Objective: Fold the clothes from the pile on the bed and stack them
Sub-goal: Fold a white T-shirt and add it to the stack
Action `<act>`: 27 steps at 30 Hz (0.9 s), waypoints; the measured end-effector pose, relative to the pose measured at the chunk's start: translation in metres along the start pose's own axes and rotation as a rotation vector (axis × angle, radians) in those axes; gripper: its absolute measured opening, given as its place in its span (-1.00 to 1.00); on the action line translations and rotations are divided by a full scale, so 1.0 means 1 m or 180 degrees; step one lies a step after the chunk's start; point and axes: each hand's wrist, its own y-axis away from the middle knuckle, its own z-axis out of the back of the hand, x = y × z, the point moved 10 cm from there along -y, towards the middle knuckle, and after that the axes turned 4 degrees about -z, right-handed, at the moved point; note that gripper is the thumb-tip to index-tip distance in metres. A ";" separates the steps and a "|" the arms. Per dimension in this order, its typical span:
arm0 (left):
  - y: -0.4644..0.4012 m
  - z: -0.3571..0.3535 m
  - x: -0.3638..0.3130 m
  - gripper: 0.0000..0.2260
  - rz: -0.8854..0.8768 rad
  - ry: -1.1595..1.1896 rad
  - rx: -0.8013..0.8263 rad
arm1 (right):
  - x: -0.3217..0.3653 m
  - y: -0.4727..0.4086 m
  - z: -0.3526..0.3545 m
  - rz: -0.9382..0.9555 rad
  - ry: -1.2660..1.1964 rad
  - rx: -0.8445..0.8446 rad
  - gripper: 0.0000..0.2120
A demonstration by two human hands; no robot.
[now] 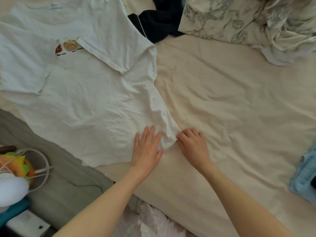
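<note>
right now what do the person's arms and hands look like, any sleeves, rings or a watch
Both forearms are bare up to the bottom edge of the picture, with no sleeve in view. The left hand and the right hand wear no gloves. No ring, watch or bracelet shows on the fingers or wrists. The nails look short and unpainted, though they are too small to be sure.

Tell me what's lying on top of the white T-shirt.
Only the left hand, flat near the white T-shirt hem; the right hand pinches its corner. Beneath, the bed sheet is covered.
</note>
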 end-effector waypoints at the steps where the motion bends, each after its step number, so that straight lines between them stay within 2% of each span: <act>1: 0.001 0.000 -0.001 -0.43 0.0022 0.0006 -0.0021 | -0.002 -0.004 0.003 -0.0048 -0.0117 0.0011 -0.86; 3: 0.001 0.004 -0.004 -0.49 0.0002 0.0036 -0.0123 | -0.014 -0.006 0.009 -0.0501 -0.0530 0.0048 -0.91; 5: 0.002 0.015 -0.010 -0.65 -0.0021 0.0250 -0.0354 | -0.025 0.004 0.012 -0.0900 -0.0921 -0.0003 -0.94; 9: 0.011 0.038 -0.028 -0.81 -0.0247 0.0524 -0.0880 | -0.027 0.031 0.032 -0.0958 -0.1253 -0.0416 -0.83; 12: 0.021 0.036 -0.040 -0.76 -0.0462 0.0318 -0.0973 | -0.019 0.047 0.033 -0.0675 -0.1144 -0.0305 -0.64; 15: 0.026 0.027 -0.044 -0.72 -0.0547 0.0220 -0.1002 | -0.025 0.052 0.025 -0.0784 -0.1143 -0.0155 -0.60; 19: 0.016 -0.007 -0.047 -0.54 -0.0546 0.0114 -0.0387 | -0.034 0.044 0.008 -0.0839 -0.0702 0.0240 -0.59; 22: 0.022 -0.025 -0.050 -0.52 -0.0763 0.0165 -0.0070 | -0.050 0.044 -0.013 -0.1086 -0.0343 0.0721 -0.59; 25: 0.041 -0.015 -0.051 -0.59 -0.1065 0.0774 -0.0208 | -0.050 0.046 -0.008 -0.1285 -0.0343 0.0542 -0.63; 27: 0.056 0.000 -0.037 -0.62 -0.1027 0.1161 -0.0556 | -0.037 0.044 0.004 -0.1303 -0.0268 0.0209 -0.66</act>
